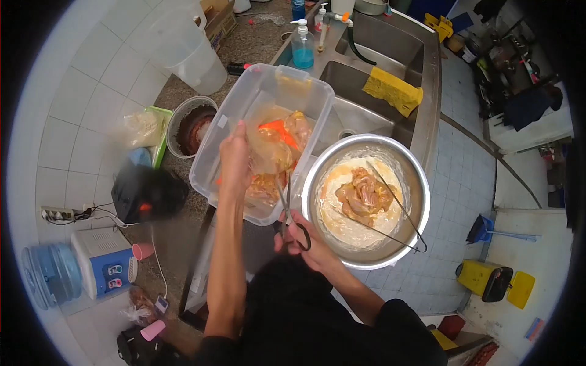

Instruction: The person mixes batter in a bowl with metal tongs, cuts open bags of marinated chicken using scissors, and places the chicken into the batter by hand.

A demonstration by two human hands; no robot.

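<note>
My left hand (234, 157) is over the clear plastic tub (206, 160), its fingers closed and partly hidden, against a blurred piece of raw marinated chicken (278, 157). More yellowish chicken and some bright orange patches lie in the tub. My right hand (308, 243) grips a pair of scissors (285, 204) by the dark handles, blades pointing up at the tub's near side. Just right of that hand is a large metal bowl (417, 183) with creamy white batter (329, 210) and a heap of chicken (364, 196). Metal tongs (400, 207) rest in the bowl, their bent end over its rim.
A double steel sink (372, 100) with a yellow cloth (394, 91) lies beyond the bowl. Left of the tub stand a small pot (177, 131), a clear pitcher (195, 67) and a dark appliance (146, 192). A blue soap bottle (302, 49) is by the sink.
</note>
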